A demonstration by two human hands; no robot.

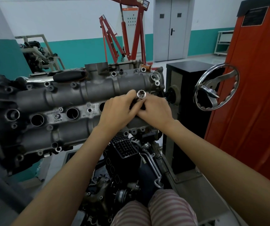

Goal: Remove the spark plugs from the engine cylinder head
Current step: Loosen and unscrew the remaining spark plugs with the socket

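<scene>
While both the left hand and right hand grip it, the socket apparently stands upright, mouth up.

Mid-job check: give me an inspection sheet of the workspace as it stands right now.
Surface: grey cylinder head on an engine stand; three open plug wells visible along its middle.
Job's things: chrome socket, open end up, held over the head; no spark plug seen.
Clutter: loose engine parts below the head.
Grippers: left hand and right hand both grip the socket tool.
Cables: nothing seen.
Surroundings: chrome handwheel, red engine hoist, grey double door.
</scene>
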